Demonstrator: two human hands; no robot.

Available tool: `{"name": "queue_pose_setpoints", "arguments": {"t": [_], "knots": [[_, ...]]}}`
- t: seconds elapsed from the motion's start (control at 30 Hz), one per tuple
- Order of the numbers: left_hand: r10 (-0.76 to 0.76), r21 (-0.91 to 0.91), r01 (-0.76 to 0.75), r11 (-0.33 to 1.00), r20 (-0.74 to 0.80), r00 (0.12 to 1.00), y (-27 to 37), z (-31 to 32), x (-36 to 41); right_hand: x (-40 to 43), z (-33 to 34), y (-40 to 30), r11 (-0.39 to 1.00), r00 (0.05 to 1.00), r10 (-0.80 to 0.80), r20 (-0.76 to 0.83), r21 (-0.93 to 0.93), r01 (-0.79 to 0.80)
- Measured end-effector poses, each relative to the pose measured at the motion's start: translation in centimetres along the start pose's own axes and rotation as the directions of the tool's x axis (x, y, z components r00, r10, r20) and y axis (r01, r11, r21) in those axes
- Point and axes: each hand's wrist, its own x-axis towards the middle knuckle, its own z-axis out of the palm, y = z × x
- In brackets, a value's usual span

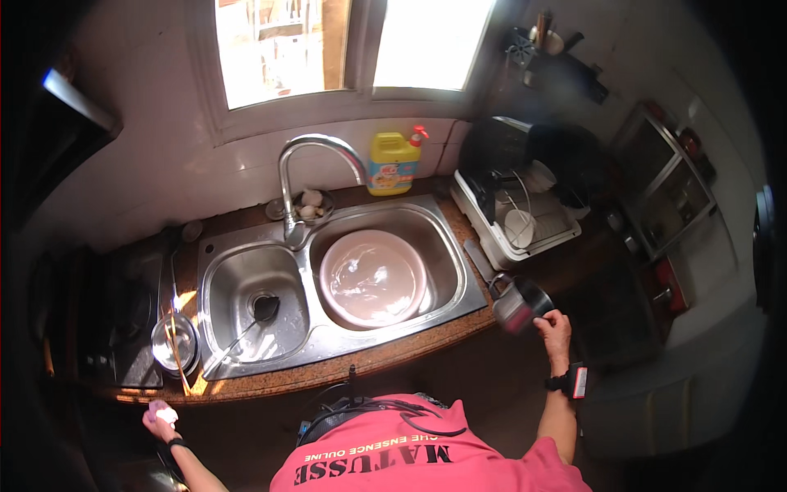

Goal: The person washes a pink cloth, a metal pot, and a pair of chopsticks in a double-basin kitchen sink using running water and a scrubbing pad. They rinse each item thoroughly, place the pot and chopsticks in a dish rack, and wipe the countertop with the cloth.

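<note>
My right hand [556, 329] grips the rim of a shiny metal mug [519, 301] at the right end of the counter's front edge. The mug is tilted, its looped handle turned towards the sink. At the lower left, my left hand [161, 423] is closed around a small pale pinkish thing [158, 411], too bright and blurred to name. That hand is just off the counter edge, below some stacked metal bowls [174, 341]. Between my hands lies a double stainless steel sink [312, 289]. A pink plastic basin [373, 237] with water stands in its right bowl.
A black-headed ladle [266, 307] lies in the left sink bowl. Behind are the faucet [320, 140], a small dish of garlic [312, 206] and a yellow pump bottle [393, 163]. A white dish rack [486, 237] stands right; a dark cooktop [135, 332] lies left.
</note>
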Motion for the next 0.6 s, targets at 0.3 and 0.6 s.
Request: {"name": "queue_pose_setpoints", "arguments": {"t": [0.3, 0.6], "knots": [[-0.115, 0.070, 0.175, 0.982, -0.516, 0.849, 1.8, -1.2, -17.8, 13.2, -3.7, 4.5, 0.598, 0.962, 0.253, 0.101, 0.765, -0.237], [0.009, 0.012, -0.005, 1.000, -0.370, 0.929, 4.7, 7.6, -32.9, 28.1, 2.6, 10.0, 0.258, 0.877, 0.187, 0.442, 0.839, -0.478]]}}
